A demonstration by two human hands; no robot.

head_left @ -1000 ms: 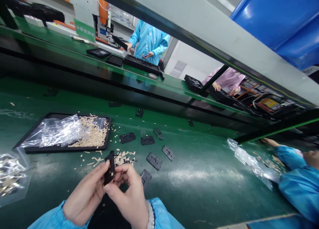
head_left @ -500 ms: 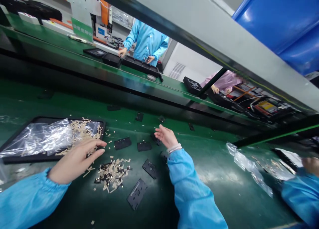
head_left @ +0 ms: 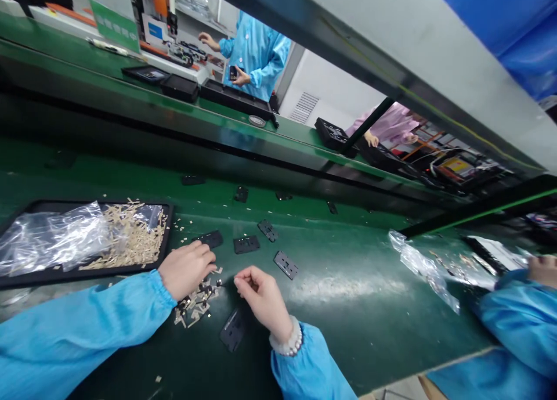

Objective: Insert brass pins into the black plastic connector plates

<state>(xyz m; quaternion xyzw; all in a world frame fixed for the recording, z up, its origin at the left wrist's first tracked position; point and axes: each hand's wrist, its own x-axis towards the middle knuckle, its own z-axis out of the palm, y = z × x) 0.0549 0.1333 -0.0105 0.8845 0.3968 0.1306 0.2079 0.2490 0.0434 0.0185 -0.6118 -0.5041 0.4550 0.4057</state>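
My left hand (head_left: 188, 269) is at the upper edge of a loose pile of small tan and black strips (head_left: 198, 307) on the green table. Its fingers are bent and close together; anything in them is hidden. To the right of the pile, my right hand (head_left: 263, 301) has thumb and index pinched together; I cannot make out what is between them. Just below lies a black plastic plate (head_left: 232, 330), partly shaded. Beyond my hands are several smaller black plastic plates, among them one plate (head_left: 246, 244) and another (head_left: 286, 265).
On the left is a black tray (head_left: 167, 237) with clear plastic bags (head_left: 56, 237) and tan strips. A crumpled plastic strip (head_left: 424, 269) lies to the right, near a neighbour's blue sleeve (head_left: 522, 324). A raised shelf crosses behind; co-workers stand beyond.
My left hand has moved right from the tray's edge to the strip pile. My right hand has drawn back toward me, its spread fingers now pinched. The view has shifted slightly.
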